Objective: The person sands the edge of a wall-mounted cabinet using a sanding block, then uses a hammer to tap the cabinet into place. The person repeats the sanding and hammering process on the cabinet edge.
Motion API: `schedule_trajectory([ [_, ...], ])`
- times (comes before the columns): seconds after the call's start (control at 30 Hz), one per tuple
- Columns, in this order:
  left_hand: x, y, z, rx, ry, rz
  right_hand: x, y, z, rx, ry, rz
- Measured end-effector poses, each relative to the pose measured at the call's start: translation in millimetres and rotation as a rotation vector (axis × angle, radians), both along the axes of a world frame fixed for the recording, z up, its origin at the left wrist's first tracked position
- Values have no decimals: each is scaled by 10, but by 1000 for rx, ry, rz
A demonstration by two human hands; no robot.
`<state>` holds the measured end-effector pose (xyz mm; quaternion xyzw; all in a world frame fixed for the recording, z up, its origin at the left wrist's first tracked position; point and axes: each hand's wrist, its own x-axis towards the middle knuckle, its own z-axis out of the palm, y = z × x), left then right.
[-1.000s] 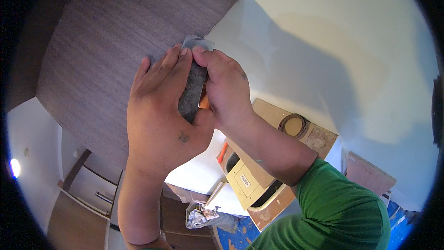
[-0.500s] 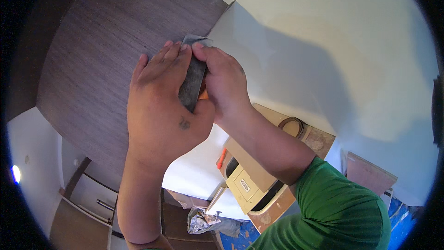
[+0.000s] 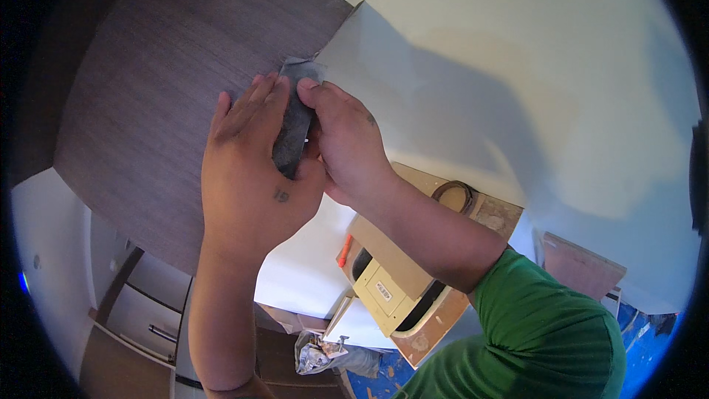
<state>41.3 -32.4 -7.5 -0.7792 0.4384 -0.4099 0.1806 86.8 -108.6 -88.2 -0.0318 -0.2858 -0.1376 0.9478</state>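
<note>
Left hand (image 3: 247, 170): fingers straight against brown panel (image 3: 170, 89)
Right hand (image 3: 351, 137): grasping grey strip (image 3: 294, 122)
Panel's right edge: apparently pressing strip there
Next push: probably wants even pressure

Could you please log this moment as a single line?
left hand: outstretched over dark-brown wood-grain panel | right hand: holding dark-grey flat strip | strip: between hands

A pale wall (image 3: 473, 15) rises above a blue floor (image 3: 369, 386).

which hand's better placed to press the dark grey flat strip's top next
Likely the right hand: its thumb overlaps the strip near its top; the left hand lies along its left edge.
</note>
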Motion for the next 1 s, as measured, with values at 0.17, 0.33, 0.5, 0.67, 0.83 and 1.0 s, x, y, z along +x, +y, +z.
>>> schedule_trajectory([
  [0.17,31,-57,-32,29,-53,-9,56,-75,-17,45,-22,26],
  [0.33,61,-133,-33,35,-75,-16,58,-105,18,108,15,23],
  [0.5,74,-172,-36,35,-93,-41,74,-145,20,52,56,-14],
  [0.67,112,-190,-19,49,-110,-68,119,-144,42,123,-8,23],
  [0.83,118,-236,16,71,-97,-80,165,-151,14,120,-17,-44],
  [1.0,162,-274,-2,77,-104,-89,191,-187,15,157,-21,2],
])
